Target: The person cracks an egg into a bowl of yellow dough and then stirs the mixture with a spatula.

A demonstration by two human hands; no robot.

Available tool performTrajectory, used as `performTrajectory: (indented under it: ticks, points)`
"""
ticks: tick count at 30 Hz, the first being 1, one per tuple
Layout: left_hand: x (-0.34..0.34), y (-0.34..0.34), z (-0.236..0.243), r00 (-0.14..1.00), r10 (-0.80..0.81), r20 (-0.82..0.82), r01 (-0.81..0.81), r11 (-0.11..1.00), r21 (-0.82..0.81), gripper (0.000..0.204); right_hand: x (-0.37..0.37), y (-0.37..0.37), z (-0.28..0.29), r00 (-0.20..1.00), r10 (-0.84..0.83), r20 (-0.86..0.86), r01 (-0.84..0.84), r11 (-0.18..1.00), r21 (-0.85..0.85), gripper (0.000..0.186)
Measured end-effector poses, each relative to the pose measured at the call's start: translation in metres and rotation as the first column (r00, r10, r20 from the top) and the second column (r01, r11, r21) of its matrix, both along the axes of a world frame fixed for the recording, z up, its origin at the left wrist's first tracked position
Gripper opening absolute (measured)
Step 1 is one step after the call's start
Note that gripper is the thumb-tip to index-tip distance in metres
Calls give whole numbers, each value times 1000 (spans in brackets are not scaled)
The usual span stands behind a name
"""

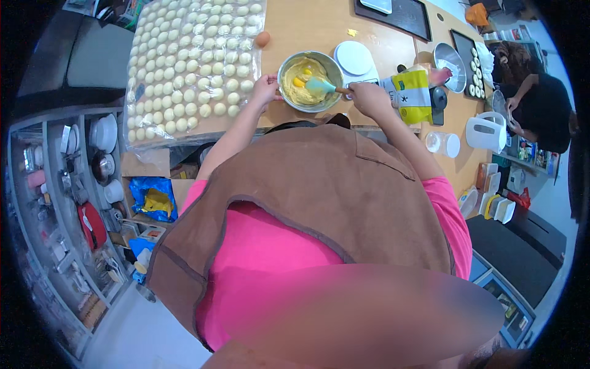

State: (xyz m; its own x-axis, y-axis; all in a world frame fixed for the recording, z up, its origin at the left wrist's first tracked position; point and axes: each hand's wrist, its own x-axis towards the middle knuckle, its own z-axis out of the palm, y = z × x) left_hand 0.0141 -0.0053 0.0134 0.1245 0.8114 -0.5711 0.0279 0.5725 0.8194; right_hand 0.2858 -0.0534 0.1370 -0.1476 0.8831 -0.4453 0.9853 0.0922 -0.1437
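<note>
Steel mixing bowl (284, 66) near the front edge of the wooden table (307, 24), straight ahead of the body, filled with pale yellow batter (298, 89) and at least 1 darker yolk (298, 82) near its middle. Left hand (265, 90) curled against the bowl's left rim, fingers closed on the edge. Right hand (369, 98) just beside the bowl's right rim, clenched around the wooden handle of a spatula (324, 87). Spatula's long axis running right to left, nearly level, teal blade lying in the batter toward the bowl's centre, handle end in the fist outside the rim. Blade thus to the left of the right hand, between the 2 hands; right hand alone in contact with the tool. Left of the bowl, a plastic sheet of small dough balls (190, 61); a brown egg (263, 39) behind it; a white kitchen scale (354, 59) just behind-right; a yellow bag (410, 95) right of the right hand.
</note>
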Motion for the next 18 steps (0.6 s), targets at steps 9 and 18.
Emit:
performTrajectory:
  ticks: [9,18]
  points:
    - [8,-2,-7,998,47,45,-49,998,34,22,13,-12,22,999,31,-15,-31,999,22,18]
    - [-1,9,-9,997,-73,-11,73,992,106,20,0,22,39,802,480,355,-597,659,457,19]
